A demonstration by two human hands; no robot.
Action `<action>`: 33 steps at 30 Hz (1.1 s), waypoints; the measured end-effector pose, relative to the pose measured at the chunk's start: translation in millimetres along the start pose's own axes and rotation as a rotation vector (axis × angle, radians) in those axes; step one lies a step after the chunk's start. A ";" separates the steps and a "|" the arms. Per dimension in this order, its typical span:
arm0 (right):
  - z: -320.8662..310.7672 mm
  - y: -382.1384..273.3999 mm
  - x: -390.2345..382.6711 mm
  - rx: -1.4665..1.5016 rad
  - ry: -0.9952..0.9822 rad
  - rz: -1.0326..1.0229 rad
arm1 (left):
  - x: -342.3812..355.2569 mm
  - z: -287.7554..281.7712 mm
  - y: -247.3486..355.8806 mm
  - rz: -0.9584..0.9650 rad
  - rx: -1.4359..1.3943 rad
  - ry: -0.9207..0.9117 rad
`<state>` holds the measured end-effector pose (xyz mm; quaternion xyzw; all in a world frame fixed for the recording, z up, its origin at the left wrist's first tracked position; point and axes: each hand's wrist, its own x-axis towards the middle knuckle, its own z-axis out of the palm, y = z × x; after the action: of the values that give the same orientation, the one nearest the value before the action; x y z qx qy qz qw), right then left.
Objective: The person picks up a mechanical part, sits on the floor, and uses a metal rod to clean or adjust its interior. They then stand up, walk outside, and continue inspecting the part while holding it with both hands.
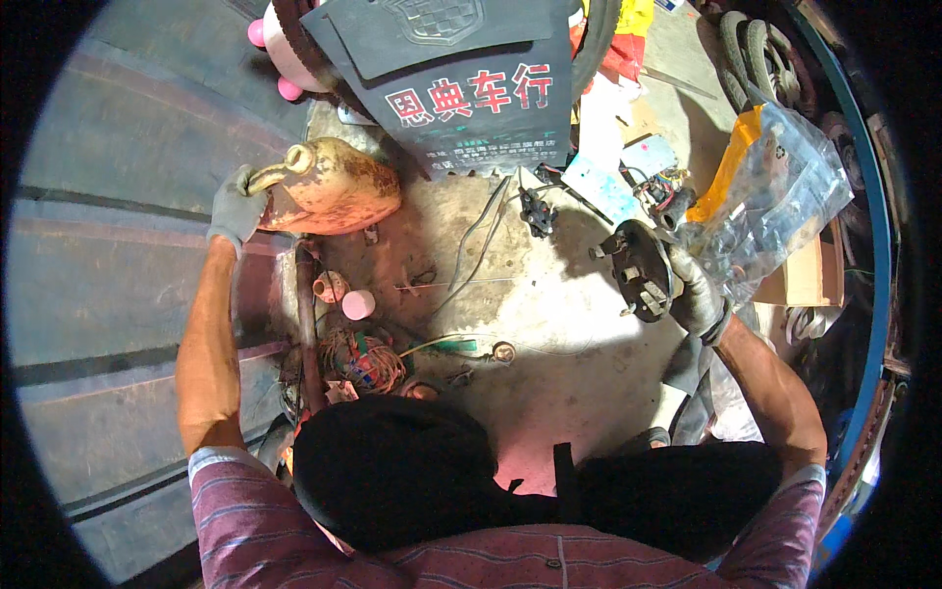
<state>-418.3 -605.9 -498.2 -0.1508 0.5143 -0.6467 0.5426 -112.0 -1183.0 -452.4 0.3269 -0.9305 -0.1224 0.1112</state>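
My left hand (pixel 237 204), in a grey glove, is closed on the handle of a stained yellowish plastic jug (pixel 339 191), which lies tilted with its spout at the top. My right hand (pixel 699 294), also gloved, grips a round black metal part (pixel 640 270) with metal pieces on its face, held upright on its edge. Between my hands, a small black part (pixel 538 211) lies on the concrete floor (pixel 500 393) near some grey cables (pixel 466 245). A pink cup (pixel 358 304) and a tangle of wires (pixel 358 363) lie below the jug.
A dark panel (pixel 442 118) with red lettering stands ahead. Ribbed dark sheeting (pixel 108 275) covers the left side. On the right are a clear plastic bag (pixel 790 191), a cardboard box (pixel 814 275), wired parts (pixel 667 182), coiled tyres (pixel 751 69) and a blue metal rail (pixel 868 275).
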 end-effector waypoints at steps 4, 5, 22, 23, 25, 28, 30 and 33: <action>-0.1 0.8 3.1 0.022 -0.034 0.001 | -4.3 -6.3 18.8 0.097 0.048 -0.013; 0.9 -0.1 3.1 0.024 -0.011 -0.002 | -8.1 -9.9 36.0 0.204 0.157 0.125; -0.9 5.9 -5.3 -0.009 -0.120 0.069 | -244.6 246.2 249.1 0.464 0.107 -0.829; 0.1 3.4 -6.2 -0.016 -0.127 0.057 | -242.8 240.1 249.9 0.501 -0.038 -0.700; -2.5 6.8 -6.3 -0.043 -0.075 0.035 | -230.3 230.0 245.0 0.371 -0.464 -0.667; 4.4 5.3 -0.3 0.027 -0.124 0.097 | -192.1 153.9 241.1 0.309 -0.653 -0.277; 6.1 6.5 1.5 0.031 -0.119 0.096 | -149.2 115.4 215.1 0.201 -0.663 -0.035; 11.0 1.3 1.8 0.033 -0.113 0.095 | -86.3 41.5 190.4 0.116 -0.468 0.136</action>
<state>-409.9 -612.8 -495.3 -0.1534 0.4786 -0.6190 0.6035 -168.8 -977.7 -445.4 0.2459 -0.8843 -0.3058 0.2531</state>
